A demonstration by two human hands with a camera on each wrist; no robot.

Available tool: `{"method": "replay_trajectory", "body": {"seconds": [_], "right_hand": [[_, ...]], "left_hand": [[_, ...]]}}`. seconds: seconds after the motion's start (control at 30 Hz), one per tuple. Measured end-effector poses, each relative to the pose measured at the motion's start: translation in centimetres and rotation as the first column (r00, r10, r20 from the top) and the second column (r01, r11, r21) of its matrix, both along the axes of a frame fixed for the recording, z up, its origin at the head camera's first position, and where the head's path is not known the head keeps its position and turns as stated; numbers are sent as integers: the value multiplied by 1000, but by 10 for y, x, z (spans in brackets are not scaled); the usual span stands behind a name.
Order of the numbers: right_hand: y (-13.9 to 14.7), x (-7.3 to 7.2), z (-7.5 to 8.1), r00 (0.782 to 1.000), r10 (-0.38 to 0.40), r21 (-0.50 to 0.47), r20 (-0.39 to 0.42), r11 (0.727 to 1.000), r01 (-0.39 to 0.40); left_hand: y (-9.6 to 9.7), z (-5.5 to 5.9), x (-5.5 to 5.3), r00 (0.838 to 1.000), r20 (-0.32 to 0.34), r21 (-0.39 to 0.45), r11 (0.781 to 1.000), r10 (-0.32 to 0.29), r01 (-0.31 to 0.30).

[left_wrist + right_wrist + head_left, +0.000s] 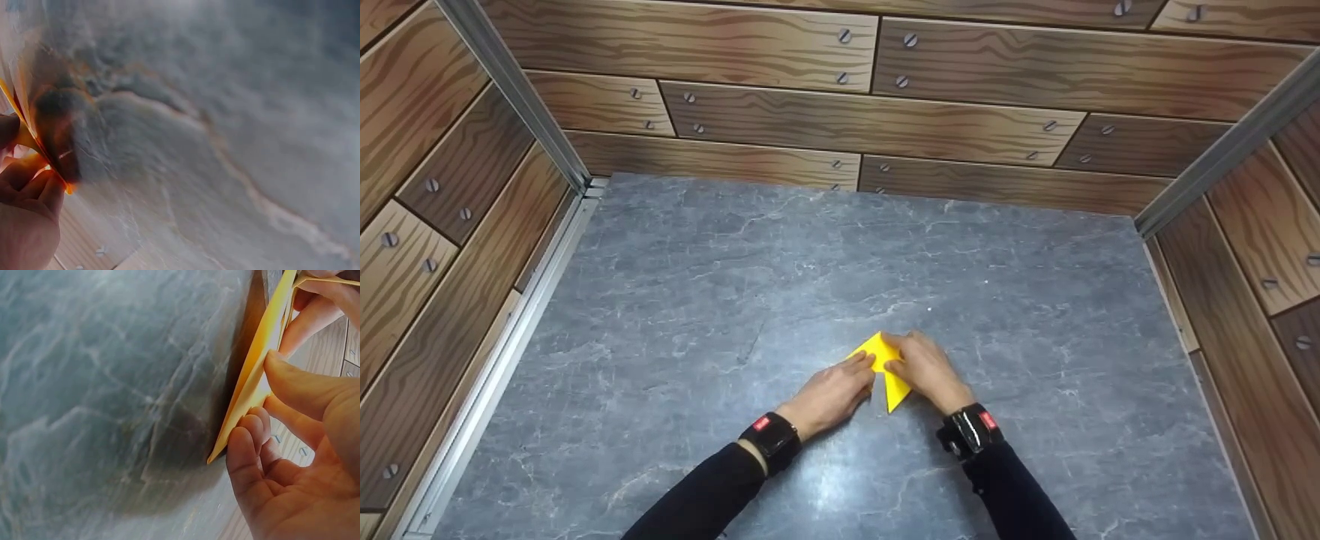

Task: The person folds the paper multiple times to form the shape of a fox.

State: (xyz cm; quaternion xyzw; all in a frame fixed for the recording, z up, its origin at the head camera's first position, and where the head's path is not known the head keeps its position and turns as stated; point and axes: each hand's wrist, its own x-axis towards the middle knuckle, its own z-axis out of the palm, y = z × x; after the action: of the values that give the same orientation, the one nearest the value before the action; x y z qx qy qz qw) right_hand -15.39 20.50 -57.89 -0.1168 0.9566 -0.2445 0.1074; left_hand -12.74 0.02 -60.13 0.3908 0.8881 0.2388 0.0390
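Observation:
A yellow piece of folded paper (880,351) is between both hands over the tabletop, with one pointed flap hanging toward the near side. My left hand (829,394) pinches its left part; in the left wrist view those fingertips (52,188) sit along the edge of the sheet. On the other side my right hand (931,369) pinches the paper, thumb on one face and fingers behind. The right wrist view shows the paper (256,374) edge-on, with several layers visible. Parts of it are hidden under the fingers.
A grey marbled tabletop (720,277) lies under the hands. Wood-patterned panels (780,112) with printed screws enclose it at the back and both sides. Metal rails (502,375) run along the left edge and up the corners.

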Motion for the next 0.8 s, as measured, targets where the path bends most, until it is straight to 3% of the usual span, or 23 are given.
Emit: {"method": "replay_trajectory", "body": {"seconds": [0.2,0.33,0.53,0.73,0.8], "right_hand": [[0,3,-2,999,-39,-31,-27,999,38],[-1,7,-6,993,-59,-81,-101,995,50],[-3,9,-8,987,-73,-71,-146,995,63],[-4,7,-6,991,-117,-62,-71,992,113],[-5,7,-5,991,-128,-52,-46,991,126]], "left_hand": [[0,-3,0,1000,-25,29,1000,-5,6],[0,-3,-1,999,-32,53,999,3,-1],[-2,-2,-5,1000,-29,49,999,-8,10],[-5,-1,-6,990,139,56,998,-5,-2],[-6,0,-6,988,156,49,999,-3,-5]]}}
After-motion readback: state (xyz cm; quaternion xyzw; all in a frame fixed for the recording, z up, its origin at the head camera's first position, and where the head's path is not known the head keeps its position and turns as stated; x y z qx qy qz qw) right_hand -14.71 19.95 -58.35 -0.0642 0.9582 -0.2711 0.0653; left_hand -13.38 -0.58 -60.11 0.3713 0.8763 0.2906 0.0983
